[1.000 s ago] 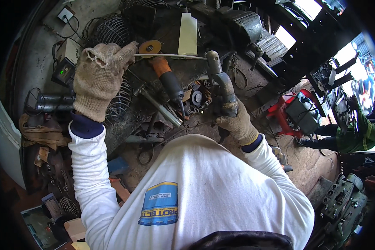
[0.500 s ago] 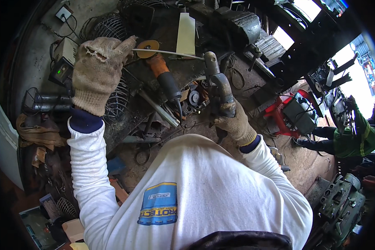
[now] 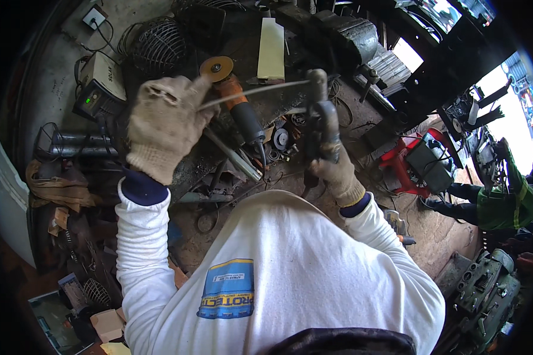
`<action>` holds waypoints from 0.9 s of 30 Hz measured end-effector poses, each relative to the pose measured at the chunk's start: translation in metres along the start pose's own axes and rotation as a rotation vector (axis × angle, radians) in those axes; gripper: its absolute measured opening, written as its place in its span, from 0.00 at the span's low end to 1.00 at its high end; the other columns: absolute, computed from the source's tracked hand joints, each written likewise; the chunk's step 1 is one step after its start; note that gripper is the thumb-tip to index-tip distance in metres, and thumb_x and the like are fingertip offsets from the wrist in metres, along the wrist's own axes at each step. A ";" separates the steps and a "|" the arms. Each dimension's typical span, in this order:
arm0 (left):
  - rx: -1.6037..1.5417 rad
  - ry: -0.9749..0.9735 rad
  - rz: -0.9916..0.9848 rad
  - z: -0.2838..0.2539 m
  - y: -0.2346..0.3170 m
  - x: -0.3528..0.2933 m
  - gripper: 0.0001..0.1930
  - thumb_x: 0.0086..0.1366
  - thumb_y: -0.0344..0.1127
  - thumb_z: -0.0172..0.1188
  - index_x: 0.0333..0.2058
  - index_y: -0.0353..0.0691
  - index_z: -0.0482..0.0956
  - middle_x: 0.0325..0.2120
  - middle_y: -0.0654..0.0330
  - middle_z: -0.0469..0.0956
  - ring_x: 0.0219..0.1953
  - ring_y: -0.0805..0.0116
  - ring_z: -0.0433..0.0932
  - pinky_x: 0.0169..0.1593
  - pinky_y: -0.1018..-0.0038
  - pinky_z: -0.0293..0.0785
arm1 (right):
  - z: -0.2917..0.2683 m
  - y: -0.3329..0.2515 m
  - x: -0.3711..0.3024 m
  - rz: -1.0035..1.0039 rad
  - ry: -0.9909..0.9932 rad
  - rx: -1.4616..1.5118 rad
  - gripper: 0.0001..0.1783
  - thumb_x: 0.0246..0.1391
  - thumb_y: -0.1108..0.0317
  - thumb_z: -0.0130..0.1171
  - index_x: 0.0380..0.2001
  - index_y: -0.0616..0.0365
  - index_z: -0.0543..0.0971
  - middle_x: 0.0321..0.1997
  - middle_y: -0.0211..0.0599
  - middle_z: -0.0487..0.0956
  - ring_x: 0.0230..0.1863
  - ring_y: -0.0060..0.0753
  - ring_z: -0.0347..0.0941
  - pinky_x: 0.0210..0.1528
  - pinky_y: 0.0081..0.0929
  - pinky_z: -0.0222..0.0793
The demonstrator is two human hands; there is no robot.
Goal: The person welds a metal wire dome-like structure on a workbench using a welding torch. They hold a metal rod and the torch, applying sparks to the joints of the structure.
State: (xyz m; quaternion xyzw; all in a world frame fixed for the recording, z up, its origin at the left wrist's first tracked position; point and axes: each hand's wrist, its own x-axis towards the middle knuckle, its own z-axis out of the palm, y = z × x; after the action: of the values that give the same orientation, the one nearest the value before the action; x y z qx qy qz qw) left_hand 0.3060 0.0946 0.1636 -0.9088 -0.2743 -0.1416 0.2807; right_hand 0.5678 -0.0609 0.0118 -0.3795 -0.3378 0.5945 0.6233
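Grey slender rod (image 3: 257, 91), beige-gloved left hand (image 3: 169, 124) pinching; dark tubular holder (image 3: 326, 123), beige-gloved right hand (image 3: 339, 178) clasping; loose seating (unconfirmed) risks slippage.

this looks like a metalworking workshop. an angle grinder (image 3: 243, 120) lies on a dark, grimy surface (image 3: 196, 161) beside a bare metal tube (image 3: 241, 160), and loose round metal parts (image 3: 280, 139) lie near it. a thin rod (image 3: 272, 89) sits in a handheld metal holder (image 3: 326, 121). around them are a boxy power unit (image 3: 102, 83) with a green light, a bundle of metal bars (image 3: 389, 72), a heavy grey-green machine (image 3: 485, 290) and a stained floor (image 3: 441, 234).
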 end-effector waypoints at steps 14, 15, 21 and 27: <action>-0.195 0.003 -0.066 0.023 0.009 -0.016 0.18 0.61 0.38 0.69 0.50 0.47 0.82 0.30 0.60 0.80 0.29 0.58 0.81 0.32 0.64 0.78 | -0.012 0.009 0.002 -0.018 -0.003 -0.084 0.58 0.42 0.61 0.79 0.74 0.57 0.58 0.59 0.32 0.73 0.57 0.27 0.70 0.62 0.30 0.68; -0.218 -0.033 -0.082 0.026 0.009 -0.020 0.18 0.61 0.38 0.70 0.50 0.47 0.83 0.30 0.60 0.80 0.29 0.58 0.81 0.32 0.64 0.78 | -0.012 0.008 0.001 -0.014 0.000 -0.109 0.59 0.43 0.60 0.79 0.74 0.57 0.57 0.59 0.33 0.73 0.58 0.27 0.70 0.61 0.30 0.68; -0.134 0.133 -0.070 0.019 0.016 -0.013 0.17 0.61 0.39 0.69 0.50 0.48 0.82 0.29 0.60 0.80 0.29 0.57 0.81 0.33 0.64 0.79 | -0.019 0.016 0.001 -0.061 -0.008 -0.166 0.59 0.45 0.58 0.78 0.74 0.58 0.55 0.57 0.34 0.74 0.55 0.26 0.71 0.59 0.29 0.70; -0.322 0.029 -0.134 0.021 0.015 -0.016 0.14 0.63 0.41 0.68 0.46 0.46 0.84 0.34 0.59 0.85 0.32 0.59 0.84 0.36 0.66 0.81 | -0.025 0.014 -0.004 -0.051 -0.018 -0.180 0.61 0.44 0.57 0.79 0.75 0.59 0.53 0.56 0.34 0.76 0.53 0.26 0.72 0.58 0.29 0.70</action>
State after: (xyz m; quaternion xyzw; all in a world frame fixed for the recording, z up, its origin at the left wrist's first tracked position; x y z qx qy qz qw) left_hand 0.3044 0.0898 0.1341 -0.9196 -0.3038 -0.2153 0.1255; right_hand 0.5825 -0.0662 -0.0125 -0.4200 -0.4047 0.5491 0.5985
